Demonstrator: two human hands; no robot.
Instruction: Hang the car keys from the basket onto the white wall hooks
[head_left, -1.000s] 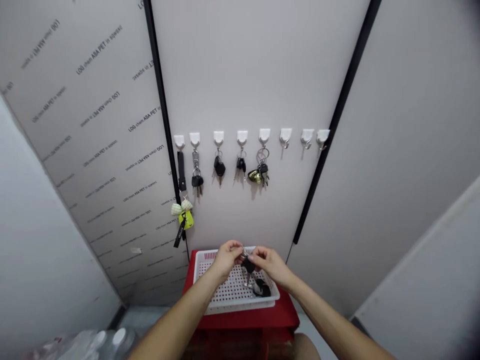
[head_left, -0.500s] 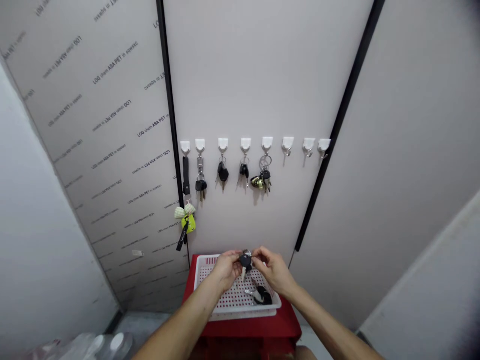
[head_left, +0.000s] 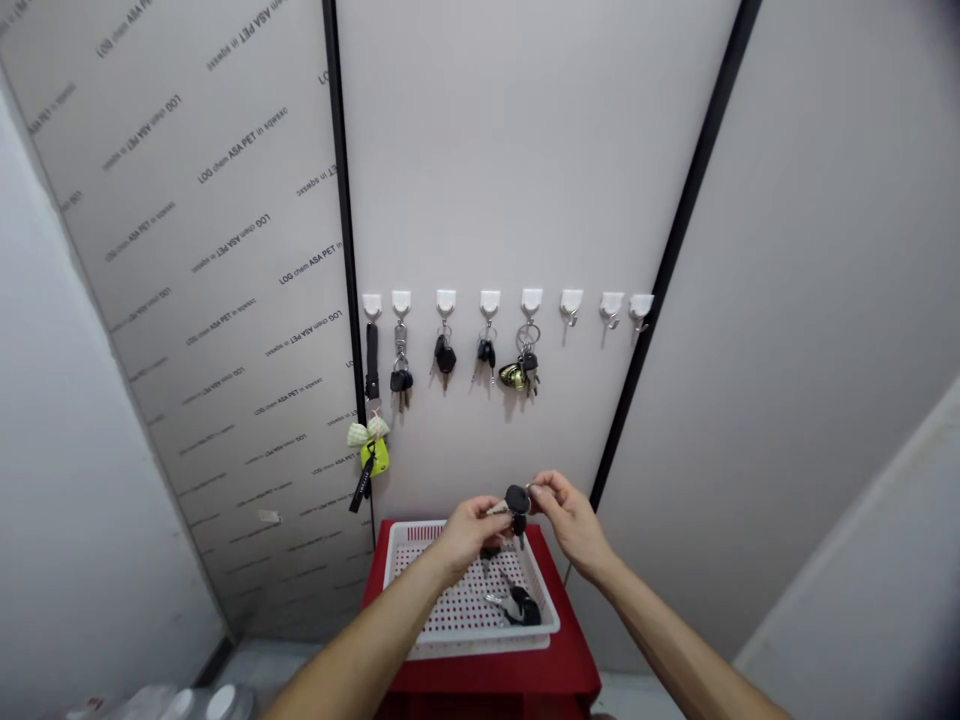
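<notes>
Between my two hands is a bunch of black-headed keys, held above the basket. My left hand is closed on the key blades, while my right hand pinches the key ring at the other side. Below them, a white perforated basket holds more black-headed keys near its right front corner. Another key lies partly hidden under my left hand. On the wall, several white hooks run in a row; the left ones carry key bunches, among them one with a gold-coloured charm.
The basket stands on a red stool or table against the wall. Three bare hooks are at the right of the row. At far left hangs a black strap with a yellow-green tag. White-lidded containers stand at lower left.
Both hands have lifted the keys up and to the right, off the basket's middle. The bunch has turned, so its blades now point left into my left hand.
</notes>
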